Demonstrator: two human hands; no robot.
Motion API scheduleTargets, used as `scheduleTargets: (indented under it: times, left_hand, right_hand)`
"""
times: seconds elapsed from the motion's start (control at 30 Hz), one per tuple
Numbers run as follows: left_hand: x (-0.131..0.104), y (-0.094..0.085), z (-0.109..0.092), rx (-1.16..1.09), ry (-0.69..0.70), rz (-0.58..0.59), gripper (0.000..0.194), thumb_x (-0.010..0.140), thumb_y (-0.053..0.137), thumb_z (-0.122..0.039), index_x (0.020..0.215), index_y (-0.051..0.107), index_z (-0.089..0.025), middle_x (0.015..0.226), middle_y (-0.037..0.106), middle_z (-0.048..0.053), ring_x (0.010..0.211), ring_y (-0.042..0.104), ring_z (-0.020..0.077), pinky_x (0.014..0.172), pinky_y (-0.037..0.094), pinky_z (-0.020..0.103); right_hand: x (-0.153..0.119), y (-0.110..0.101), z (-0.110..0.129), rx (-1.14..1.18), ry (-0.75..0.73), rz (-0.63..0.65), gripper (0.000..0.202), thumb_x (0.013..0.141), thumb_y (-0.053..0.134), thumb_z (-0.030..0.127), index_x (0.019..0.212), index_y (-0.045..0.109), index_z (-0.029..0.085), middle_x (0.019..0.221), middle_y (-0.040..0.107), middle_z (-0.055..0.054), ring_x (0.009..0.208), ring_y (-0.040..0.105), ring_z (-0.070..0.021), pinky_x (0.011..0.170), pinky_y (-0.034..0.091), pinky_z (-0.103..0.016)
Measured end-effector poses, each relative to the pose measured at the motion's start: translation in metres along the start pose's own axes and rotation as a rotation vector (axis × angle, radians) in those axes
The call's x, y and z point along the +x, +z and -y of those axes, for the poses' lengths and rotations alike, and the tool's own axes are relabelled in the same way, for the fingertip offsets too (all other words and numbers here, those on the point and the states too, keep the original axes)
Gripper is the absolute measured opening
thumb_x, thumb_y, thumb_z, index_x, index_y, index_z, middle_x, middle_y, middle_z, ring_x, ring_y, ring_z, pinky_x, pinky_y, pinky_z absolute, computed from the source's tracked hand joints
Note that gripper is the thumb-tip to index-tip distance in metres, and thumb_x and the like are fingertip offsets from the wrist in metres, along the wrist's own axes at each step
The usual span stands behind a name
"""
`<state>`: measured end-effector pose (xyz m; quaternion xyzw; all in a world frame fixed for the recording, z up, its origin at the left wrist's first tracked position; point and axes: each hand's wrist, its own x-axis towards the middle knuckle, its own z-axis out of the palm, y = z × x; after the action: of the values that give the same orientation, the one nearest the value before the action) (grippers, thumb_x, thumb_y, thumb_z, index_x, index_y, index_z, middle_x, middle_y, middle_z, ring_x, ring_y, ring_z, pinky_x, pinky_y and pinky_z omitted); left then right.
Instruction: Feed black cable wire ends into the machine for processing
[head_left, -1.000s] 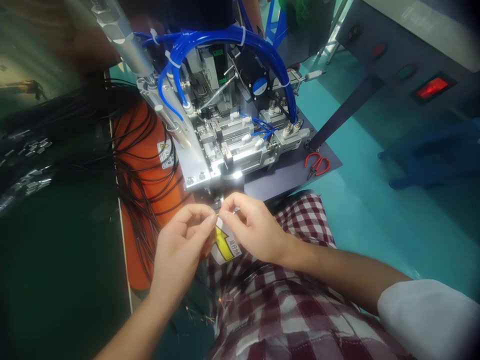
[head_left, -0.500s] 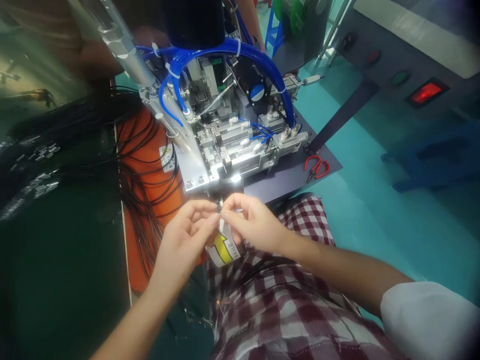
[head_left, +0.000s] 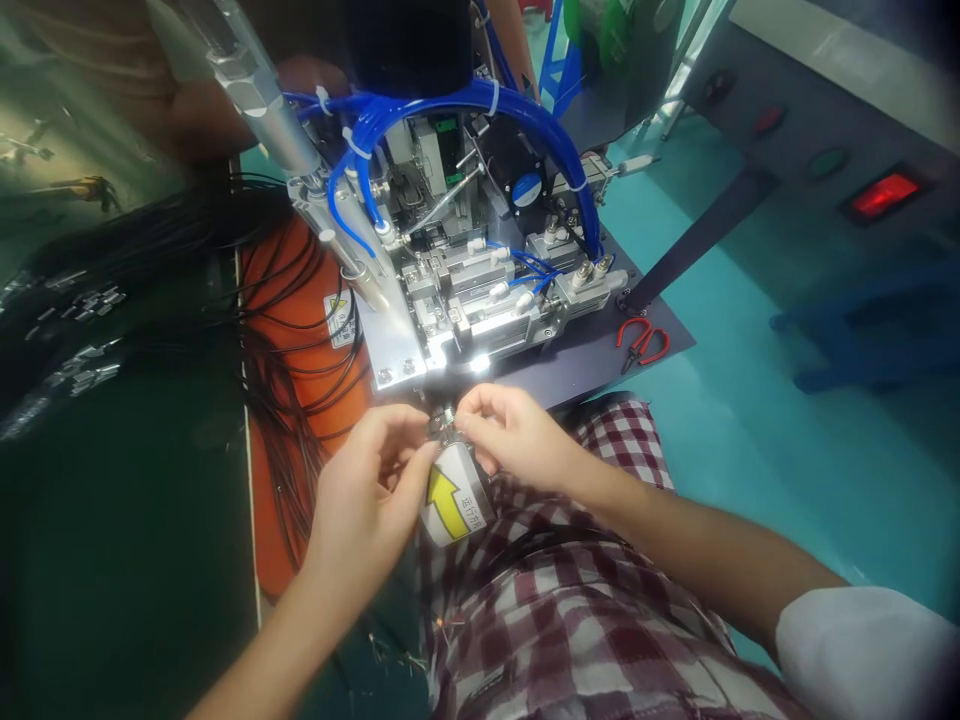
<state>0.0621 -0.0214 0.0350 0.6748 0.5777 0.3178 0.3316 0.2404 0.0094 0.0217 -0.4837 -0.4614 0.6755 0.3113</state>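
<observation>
My left hand (head_left: 371,475) is curled at the front end of a metal machine (head_left: 495,325), thumb and forefinger tips close to a small shiny metal part (head_left: 448,418). From the other side, my right hand (head_left: 517,435) pinches at the same spot with its fingers bent. Whatever the fingertips hold is too small and too covered to name. Just below them a white label with a yellow arrow (head_left: 448,500) shows on the machine's front piece.
Black cables (head_left: 289,440) lie across an orange board (head_left: 274,560) at left, by a dark green surface (head_left: 135,560). Red-handled pliers (head_left: 642,343) rest on the machine's base plate. Blue air hoses (head_left: 547,130) arch overhead. A control box with a lit red switch (head_left: 885,195) stands at right.
My fingertips, close together before, have moved slightly apart, and the metal part between them shows more. More of the arrow label is uncovered. The whole view has shifted slightly.
</observation>
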Motion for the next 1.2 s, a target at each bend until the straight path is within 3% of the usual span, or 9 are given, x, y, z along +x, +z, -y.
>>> scheduleTargets:
  times: [0.07,0.17,0.27,0.37,0.53,0.73,0.97,1.2]
  left_hand:
    - [0.003,-0.001,0.005,0.18,0.196,-0.027,0.005,0.092,0.058,-0.02,0.094,0.062,-0.02,0.087,0.064,0.0,0.078,0.062,0.0119,0.07,0.05,0.023]
    - [0.007,-0.001,0.015,0.333,0.407,0.005,0.013,0.094,0.052,-0.012,0.098,0.063,-0.018,0.093,0.065,0.002,0.086,0.062,0.0125,0.078,0.05,0.023]
    - [0.01,-0.001,0.023,0.382,0.472,0.066,0.019,0.095,0.049,-0.01,0.107,0.063,-0.017,0.098,0.064,0.004,0.086,0.063,0.0126,0.076,0.051,0.022]
    - [0.011,0.0,0.028,0.433,0.512,0.054,0.02,0.096,0.049,-0.011,0.11,0.063,-0.014,0.094,0.063,0.004,0.082,0.063,0.0133,0.072,0.051,0.023]
    - [0.012,0.0,0.032,0.459,0.524,0.034,0.022,0.095,0.05,-0.01,0.111,0.065,-0.012,0.092,0.061,0.005,0.08,0.063,0.0137,0.067,0.051,0.023]
    - [0.013,0.0,0.035,0.356,0.474,0.062,0.026,0.093,0.05,-0.007,0.113,0.066,-0.013,0.095,0.061,0.004,0.085,0.064,0.0121,0.075,0.051,0.021]
    - [0.014,0.0,0.035,0.338,0.433,0.038,0.024,0.093,0.053,-0.011,0.112,0.066,-0.018,0.091,0.061,0.002,0.081,0.064,0.012,0.069,0.051,0.02]
    - [0.014,0.001,0.035,0.389,0.458,0.035,0.022,0.093,0.052,-0.011,0.11,0.067,-0.015,0.091,0.059,0.004,0.078,0.062,0.0121,0.066,0.049,0.021]
  right_hand:
    - [0.006,-0.004,-0.003,-0.086,0.01,0.018,0.012,0.089,0.054,0.019,0.077,0.054,0.018,0.045,0.05,0.008,0.041,0.047,-0.0077,0.043,0.036,-0.018]
    - [0.013,-0.007,-0.007,-0.218,0.015,0.004,0.011,0.089,0.054,0.023,0.079,0.055,0.018,0.046,0.053,0.007,0.041,0.048,-0.0084,0.044,0.036,-0.019]
    - [0.017,-0.008,-0.009,-0.281,-0.001,-0.024,0.012,0.089,0.053,0.024,0.079,0.055,0.018,0.048,0.053,0.007,0.043,0.052,-0.0087,0.046,0.039,-0.019]
    - [0.017,-0.007,-0.01,-0.314,-0.009,-0.033,0.012,0.09,0.052,0.024,0.079,0.055,0.018,0.048,0.053,0.007,0.044,0.054,-0.0088,0.047,0.04,-0.018]
    - [0.018,-0.007,-0.009,-0.323,0.022,-0.027,0.012,0.09,0.052,0.025,0.08,0.055,0.018,0.048,0.054,0.006,0.044,0.055,-0.0094,0.048,0.042,-0.02]
    - [0.019,-0.007,-0.011,-0.262,0.077,-0.016,0.012,0.091,0.054,0.026,0.082,0.056,0.019,0.048,0.053,0.007,0.043,0.052,-0.0099,0.046,0.039,-0.021]
    - [0.014,-0.009,-0.016,-0.071,0.094,-0.015,0.011,0.089,0.06,0.027,0.084,0.058,0.018,0.057,0.053,0.007,0.046,0.051,-0.0077,0.047,0.04,-0.02]
    - [0.013,-0.001,-0.015,0.042,0.147,-0.077,0.01,0.088,0.058,0.018,0.079,0.056,0.017,0.053,0.05,0.009,0.042,0.046,-0.0058,0.045,0.036,-0.019]
